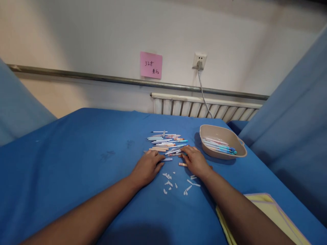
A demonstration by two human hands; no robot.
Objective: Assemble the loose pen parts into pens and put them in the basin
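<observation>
Disassembled pen parts (160, 149) lie in a loose pile of rows on the blue cloth, among them barrels, thin refills and coloured grips. My left hand (148, 166) rests at the pile's lower left, thumb and forefinger apart, its fingertips touching a lavender pen piece (167, 159). On the right side of the pile lies my right hand (195, 161), fingers spread over several refills and barrels. A short orange-patterned piece (182, 164) sits by its thumb. Small white plastic bits (168, 183) and short white strips (193, 183) are scattered between my forearms. The undersides of both hands are hidden.
A beige basket (213, 131) right of the pile holds several blue-and-white pens (219, 146). A folded yellow cloth (270, 207) lies under my right forearm. Behind the table are a radiator (184, 105), a metal rail (102, 78) and a plugged-in cable (201, 85). Blue curtains hang at both sides.
</observation>
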